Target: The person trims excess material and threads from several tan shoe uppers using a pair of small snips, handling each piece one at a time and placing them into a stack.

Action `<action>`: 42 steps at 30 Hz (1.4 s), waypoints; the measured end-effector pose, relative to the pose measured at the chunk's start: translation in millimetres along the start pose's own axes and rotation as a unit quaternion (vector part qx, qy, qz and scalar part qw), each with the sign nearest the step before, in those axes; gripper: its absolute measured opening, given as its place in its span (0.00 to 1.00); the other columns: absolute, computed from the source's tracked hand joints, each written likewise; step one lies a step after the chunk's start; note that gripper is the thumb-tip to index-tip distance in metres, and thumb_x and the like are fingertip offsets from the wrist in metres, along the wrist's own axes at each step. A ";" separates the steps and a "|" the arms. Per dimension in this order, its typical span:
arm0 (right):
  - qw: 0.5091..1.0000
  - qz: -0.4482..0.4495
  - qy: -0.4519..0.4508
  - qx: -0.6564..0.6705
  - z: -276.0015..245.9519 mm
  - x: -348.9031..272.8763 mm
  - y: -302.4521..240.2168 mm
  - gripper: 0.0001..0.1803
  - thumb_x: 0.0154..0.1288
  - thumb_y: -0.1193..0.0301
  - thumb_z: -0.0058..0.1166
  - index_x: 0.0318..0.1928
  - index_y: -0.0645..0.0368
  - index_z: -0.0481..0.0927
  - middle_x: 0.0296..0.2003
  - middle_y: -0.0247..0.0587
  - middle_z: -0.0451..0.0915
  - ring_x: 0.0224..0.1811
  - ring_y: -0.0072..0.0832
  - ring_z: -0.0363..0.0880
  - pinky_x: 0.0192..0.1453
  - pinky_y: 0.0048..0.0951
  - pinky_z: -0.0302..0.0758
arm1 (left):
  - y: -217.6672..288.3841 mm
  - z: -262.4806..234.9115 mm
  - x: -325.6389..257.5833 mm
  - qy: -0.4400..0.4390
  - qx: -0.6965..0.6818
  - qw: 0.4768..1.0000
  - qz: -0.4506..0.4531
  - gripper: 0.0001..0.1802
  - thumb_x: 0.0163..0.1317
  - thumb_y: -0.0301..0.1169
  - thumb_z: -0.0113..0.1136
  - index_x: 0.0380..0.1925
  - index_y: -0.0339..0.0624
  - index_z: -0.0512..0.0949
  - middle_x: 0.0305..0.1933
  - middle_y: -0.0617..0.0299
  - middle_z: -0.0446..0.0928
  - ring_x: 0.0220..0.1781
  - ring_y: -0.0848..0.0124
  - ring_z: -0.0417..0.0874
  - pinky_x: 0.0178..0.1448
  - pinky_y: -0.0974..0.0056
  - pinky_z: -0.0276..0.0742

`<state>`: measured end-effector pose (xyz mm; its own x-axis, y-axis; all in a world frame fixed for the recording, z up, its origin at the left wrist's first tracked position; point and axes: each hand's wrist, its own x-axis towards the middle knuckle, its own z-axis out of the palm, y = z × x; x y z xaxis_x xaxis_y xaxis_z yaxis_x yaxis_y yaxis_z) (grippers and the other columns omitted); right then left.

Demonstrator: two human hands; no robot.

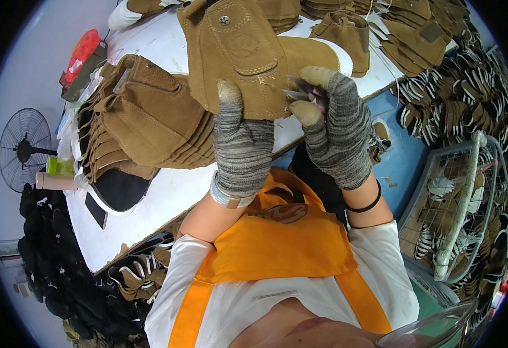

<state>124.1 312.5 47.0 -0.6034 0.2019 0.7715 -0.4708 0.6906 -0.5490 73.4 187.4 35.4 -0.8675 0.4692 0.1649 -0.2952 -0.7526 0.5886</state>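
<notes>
My left hand (242,145), in a grey knit glove with a pale thumb tip, grips the lower edge of a brown suede boot upper (239,58). This upper has a stitched flap and a metal snap, and its rounded toe with a white rim points right. My right hand (344,136), gloved alike, is closed around small thread snips (295,93). Their blades point left at the upper's edge, beside some loose pale thread ends; whether they touch it I cannot tell. The handle is mostly hidden by the fingers.
Stacked brown uppers (149,116) lie left on the white table (178,191), near a phone (96,210). More uppers (413,43) lie at the far right. A wire basket cart (448,203) stands right on the blue floor. Left are a fan (24,149) and a black pile (51,261).
</notes>
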 end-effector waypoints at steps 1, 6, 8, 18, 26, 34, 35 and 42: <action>1.000 -0.017 -0.007 -0.007 1.6 -0.5 3.7 0.19 0.57 0.61 0.60 0.46 0.59 0.77 0.37 0.44 0.77 0.33 0.35 0.79 0.37 0.33 0.77 | -0.3 3.1 0.2 0.013 0.007 1.000 -0.001 0.37 0.65 0.55 0.47 0.62 0.35 0.59 0.59 0.49 0.67 0.60 0.60 0.70 0.65 0.58 0.68; 0.983 -0.149 0.002 -0.104 1.6 16.1 17.8 0.21 0.51 0.59 0.64 0.45 0.53 0.78 0.36 0.38 0.74 0.33 0.34 0.78 0.35 0.30 0.76 | 3.8 1.6 -0.8 0.006 0.032 0.999 -0.011 0.39 0.64 0.57 0.47 0.62 0.34 0.58 0.59 0.47 0.67 0.59 0.58 0.71 0.64 0.57 0.70; 0.982 -0.152 -0.005 -0.111 1.0 22.9 15.3 0.20 0.49 0.58 0.65 0.43 0.51 0.79 0.36 0.36 0.73 0.33 0.33 0.77 0.33 0.30 0.76 | 4.7 6.4 -1.3 -0.007 0.031 0.999 -0.007 0.39 0.64 0.56 0.47 0.62 0.35 0.58 0.58 0.48 0.68 0.59 0.58 0.72 0.63 0.57 0.71; 0.978 -0.156 -0.003 -0.137 5.5 20.9 13.0 0.17 0.46 0.58 0.66 0.38 0.48 0.82 0.31 0.33 0.70 0.31 0.31 0.73 0.30 0.30 0.73 | 0.7 -4.8 1.5 0.000 0.008 1.000 -0.005 0.37 0.63 0.52 0.52 0.62 0.36 0.58 0.59 0.50 0.67 0.60 0.60 0.70 0.67 0.57 0.66; 0.993 -0.114 0.032 0.012 5.0 15.1 20.8 0.13 0.50 0.69 0.65 0.38 0.57 0.79 0.31 0.35 0.72 0.31 0.28 0.71 0.31 0.28 0.70 | -0.1 -7.6 0.1 -0.019 -0.045 0.999 -0.012 0.34 0.66 0.49 0.50 0.63 0.36 0.58 0.63 0.51 0.64 0.65 0.60 0.64 0.73 0.56 0.57; 0.997 -0.077 0.010 0.017 4.2 9.8 20.4 0.20 0.49 0.70 0.68 0.44 0.57 0.78 0.31 0.32 0.74 0.31 0.24 0.75 0.35 0.25 0.75 | -2.4 -12.6 -0.3 0.005 -0.080 0.996 -0.031 0.34 0.66 0.50 0.49 0.63 0.36 0.59 0.64 0.51 0.63 0.64 0.60 0.66 0.71 0.56 0.60; 0.988 -0.143 -0.015 -0.056 3.3 12.7 20.4 0.20 0.49 0.70 0.68 0.44 0.55 0.79 0.31 0.33 0.74 0.29 0.26 0.75 0.35 0.25 0.75 | -2.2 -10.7 -0.5 0.005 -0.065 0.997 -0.028 0.34 0.66 0.50 0.49 0.63 0.36 0.59 0.63 0.51 0.64 0.64 0.60 0.67 0.70 0.56 0.61; 0.983 -0.103 -0.082 -0.128 -15.2 6.2 7.5 0.27 0.36 0.71 0.66 0.45 0.50 0.79 0.34 0.37 0.74 0.31 0.36 0.76 0.33 0.32 0.75 | -3.7 -18.9 -0.6 -0.007 0.090 0.995 0.041 0.33 0.64 0.50 0.52 0.61 0.36 0.62 0.59 0.52 0.69 0.60 0.60 0.71 0.66 0.56 0.66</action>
<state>126.6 329.5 52.5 -0.6181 -0.0599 0.7838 -0.4287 0.8615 -0.2722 67.5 181.2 18.1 -0.8799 0.4172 0.2275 -0.1469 -0.6941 0.7047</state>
